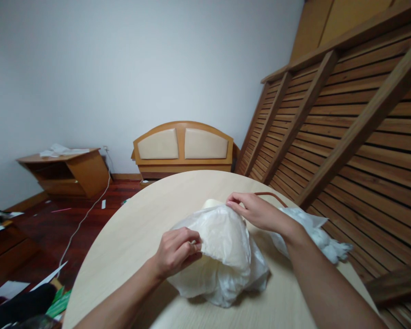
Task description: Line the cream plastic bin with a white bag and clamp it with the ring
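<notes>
A thin white plastic bag (222, 237) lies crumpled on a round, pale wooden table (130, 237). Something cream-coloured shows through the film, and a pale rounded part (212, 203) sticks out at the bag's far side; I cannot tell what it is. My left hand (178, 249) pinches the bag's edge on the near left, with the fingers closed. At the far right of the bag, my right hand (253, 209) has thumb and fingers closed on the film beside the pale part.
Right of my right forearm lies more crumpled white plastic (324, 235). A thin brown curved piece (272, 196) shows behind my right hand. Wooden slatted panels (311, 123) lean along the right. A headboard (183, 144) stands beyond the table, a low cabinet (78, 171) at left.
</notes>
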Available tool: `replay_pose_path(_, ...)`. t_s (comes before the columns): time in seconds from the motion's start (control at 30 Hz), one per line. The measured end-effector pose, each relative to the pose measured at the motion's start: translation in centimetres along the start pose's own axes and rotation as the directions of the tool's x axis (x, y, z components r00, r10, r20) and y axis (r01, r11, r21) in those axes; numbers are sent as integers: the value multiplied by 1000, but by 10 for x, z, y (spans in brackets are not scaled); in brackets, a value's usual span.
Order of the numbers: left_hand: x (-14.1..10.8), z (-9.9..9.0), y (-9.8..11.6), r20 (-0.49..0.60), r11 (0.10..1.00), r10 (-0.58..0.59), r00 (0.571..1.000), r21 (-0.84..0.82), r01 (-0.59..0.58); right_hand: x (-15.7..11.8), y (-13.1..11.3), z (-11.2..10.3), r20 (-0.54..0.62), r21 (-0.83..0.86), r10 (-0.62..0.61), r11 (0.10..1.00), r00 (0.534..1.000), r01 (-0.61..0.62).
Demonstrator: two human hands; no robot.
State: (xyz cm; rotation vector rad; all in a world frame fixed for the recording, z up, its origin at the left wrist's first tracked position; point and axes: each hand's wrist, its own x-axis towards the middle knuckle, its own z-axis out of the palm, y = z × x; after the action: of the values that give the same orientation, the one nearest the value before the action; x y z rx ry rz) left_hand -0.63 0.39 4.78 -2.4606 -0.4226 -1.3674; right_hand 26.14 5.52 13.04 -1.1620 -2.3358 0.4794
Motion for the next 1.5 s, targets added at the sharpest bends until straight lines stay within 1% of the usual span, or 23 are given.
replay_pose_path(0.13,1,1,0,4,1000,8,1000,-7,-8,-2,2,-4,23,74,27,997,999,-28)
replay_pose_path(0.23,4,1,1,-7,999,27,1000,-16,-27,2,6,-2,27,127,58,990,998,-61)
replay_pose_path(0.3,5,1,2,-16,999,44,999,-20,-44,4,9,1,19,127,68,989,997,-70)
replay_pose_path(0.4,7,1,3,-17,998,54,998,-21,-54,6,11,4,11,122,66,990,998,-67)
replay_pose_path(0.5,8,1,5,-15,998,62,998,-20,-62,6,9,5,25,138,29,990,999,-33)
replay_pose_path(0.53,8,1,5,-11,998,64,998,-21,-64,7,9,7,15,131,17,991,1000,-19)
replay_pose_path(0.6,8,1,6,-1,998,63,998,-29,-63,9,9,12,-45,93,14,996,999,-9)
replay_pose_path(0.73,6,0,5,14,998,49,999,-47,-48,17,9,28,-173,12,52,999,983,-50)
replay_pose_path(0.83,5,1,4,18,999,33,999,-38,-32,20,9,37,-187,11,77,997,979,-77)
replay_pose_path(0.93,3,4,2,29,1000,-7,1000,-28,8,20,12,43,-160,49,111,993,981,-105)
replay_pose_path(1.0,1,6,2,40,999,-33,999,-26,34,20,16,44,-150,47,126,992,981,-120)
replay_pose_path(1.1,-1,8,0,36,997,-72,997,-27,73,20,18,42,-210,-27,108,993,972,-116)
replay_pose_path(1.17,-1,8,-1,20,993,-118,993,-28,118,18,12,37,-261,-68,77,993,962,-98)
replay_pose_path(1.2,0,8,-1,11,989,-143,990,-24,143,16,5,33,-268,-71,56,994,962,-78)
replay_pose_path(1.23,0,8,-2,0,986,-168,986,-18,168,12,-3,28,-257,-62,36,997,966,-54)
replay_pose_path(1.27,1,8,-2,-10,982,-191,982,-11,191,8,-12,24,-220,-47,-3,999,975,-8)
replay_pose_path(1.3,2,7,-2,-19,978,-210,978,-3,210,4,-22,20,-160,-26,-50,999,986,47)
replay_pose_path(1.33,3,7,-2,-24,974,-228,973,5,228,-1,-31,16,-76,-6,-92,996,993,91)
replay_pose_path(1.37,4,7,-2,-28,969,-245,969,8,245,-5,-40,13,0,10,-124,992,992,124)
replay_pose_path(1.43,4,8,-1,-38,959,-283,958,12,283,-12,-55,11,112,20,-198,980,974,197)
replay_pose_path(1.5,4,9,0,-49,947,-319,946,12,320,-16,-63,14,162,-35,-248,966,955,256)
